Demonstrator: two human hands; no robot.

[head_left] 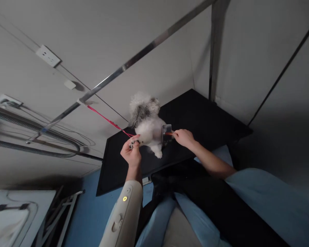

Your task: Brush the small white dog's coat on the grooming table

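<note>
A fluffy white and grey dog (149, 128) is on the black table (195, 116). My left hand (132, 151) is closed around one of its paws (134, 143), which is raised off the table at the dog's left side in view. In my right hand (184, 138) is the orange-brown handle of a rectangular brush (167, 132). The brush head lies against the right side of the dog's body. Its bristles are hidden from view.
A red leash (106, 119) runs from a metal bar (123, 68) down toward the dog. The bar crosses above the table. Grey hoses (36, 127) and a wall socket (48, 56) are at the left. A white framed object (18, 219) stands at lower left.
</note>
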